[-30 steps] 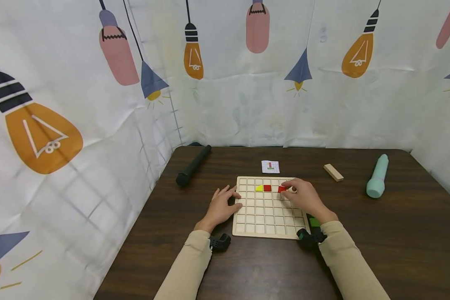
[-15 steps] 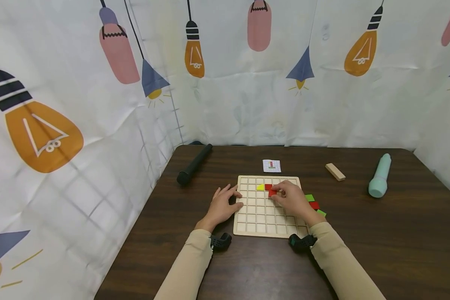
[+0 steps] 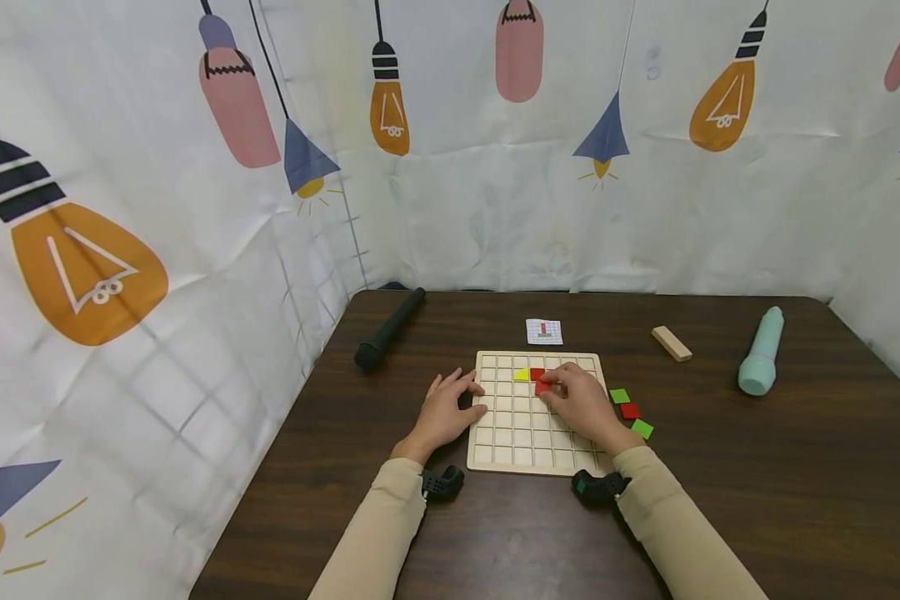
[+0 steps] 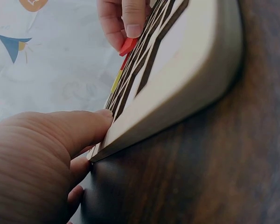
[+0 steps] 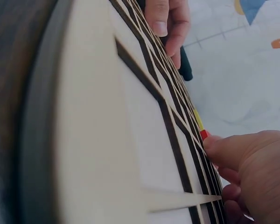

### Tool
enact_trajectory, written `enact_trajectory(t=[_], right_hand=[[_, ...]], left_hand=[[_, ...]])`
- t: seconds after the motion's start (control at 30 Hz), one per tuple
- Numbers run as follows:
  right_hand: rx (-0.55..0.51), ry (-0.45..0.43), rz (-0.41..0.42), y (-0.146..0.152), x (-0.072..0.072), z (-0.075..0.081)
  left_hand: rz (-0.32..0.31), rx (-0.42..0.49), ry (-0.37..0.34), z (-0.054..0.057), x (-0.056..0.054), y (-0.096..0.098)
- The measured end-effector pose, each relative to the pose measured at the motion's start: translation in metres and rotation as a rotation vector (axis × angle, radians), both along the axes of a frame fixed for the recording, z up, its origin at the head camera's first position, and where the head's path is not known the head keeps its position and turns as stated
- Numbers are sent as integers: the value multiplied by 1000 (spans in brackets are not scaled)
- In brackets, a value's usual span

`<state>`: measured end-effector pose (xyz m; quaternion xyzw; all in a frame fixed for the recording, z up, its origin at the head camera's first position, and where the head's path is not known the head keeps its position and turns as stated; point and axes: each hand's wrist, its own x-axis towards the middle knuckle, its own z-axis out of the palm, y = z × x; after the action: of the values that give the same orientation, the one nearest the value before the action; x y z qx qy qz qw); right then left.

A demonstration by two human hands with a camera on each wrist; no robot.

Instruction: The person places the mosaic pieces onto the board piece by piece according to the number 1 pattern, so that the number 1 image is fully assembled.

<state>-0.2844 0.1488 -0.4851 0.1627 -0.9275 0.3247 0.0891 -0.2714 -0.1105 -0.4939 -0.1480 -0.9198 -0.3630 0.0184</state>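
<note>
Tabletop (image 3: 510,533): two hands (image 3: 438,418), one board (image 3: 521,433), six tiles (image 3: 619,397)

Head view: from above, facing forward-down; gridded wooden board (image 3: 522,437) at lower centre.
Left wrist: low, close beside board.
Right wrist: likewise, opposite side.
Wrists share: yellow piece (image 3: 521,375).

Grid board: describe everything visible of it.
The grid board looks like pale wood, round-cornered and divided into square cells. It lies flat on the dark table. A yellow piece and a red piece sit on it; the left hand touches its left edge; the right hand pinches another red piece over it.
</note>
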Motion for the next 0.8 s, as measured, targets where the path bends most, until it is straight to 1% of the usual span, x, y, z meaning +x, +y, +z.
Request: enact_trajectory(t=[0.23, 0.37, 0.63, 0.8], right_hand=[[-15, 1, 9, -1, 0, -2], [-4, 4, 9, -3, 0, -4], [-5, 16, -20, -4, 0, -4], [-10, 11, -27, -6, 3, -4]], left_hand=[[-3, 0, 2, -1, 0, -1], [-4, -2, 4, -1, 0, -1], [-10, 0, 23, 0, -1, 0], [-2, -15, 17, 0, -1, 0]])
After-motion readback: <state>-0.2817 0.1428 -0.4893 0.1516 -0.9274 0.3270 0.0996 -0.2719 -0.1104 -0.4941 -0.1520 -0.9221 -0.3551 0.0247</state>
